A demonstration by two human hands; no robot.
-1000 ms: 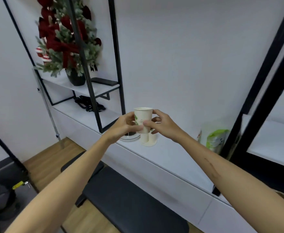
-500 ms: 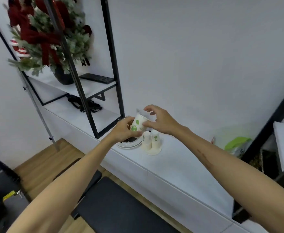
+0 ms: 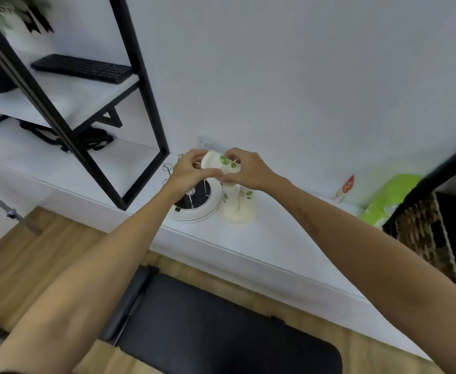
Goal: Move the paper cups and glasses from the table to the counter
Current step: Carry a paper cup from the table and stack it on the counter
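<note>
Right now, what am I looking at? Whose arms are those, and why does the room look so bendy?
Those arms belong to a person who wears a camera on their head. It looks forward and down at the hands, and its wide lens makes the straight lines curve. The left hand and the right hand both hold one paper cup with green spots, tipped on its side above a white counter. On the counter below stand more paper cups, upside down, beside a round white stand with thin wire posts. Further right lies a green packet. On the black-framed shelf to the left sits a black keyboard. A dark bench stands on the wooden floor below.
</note>
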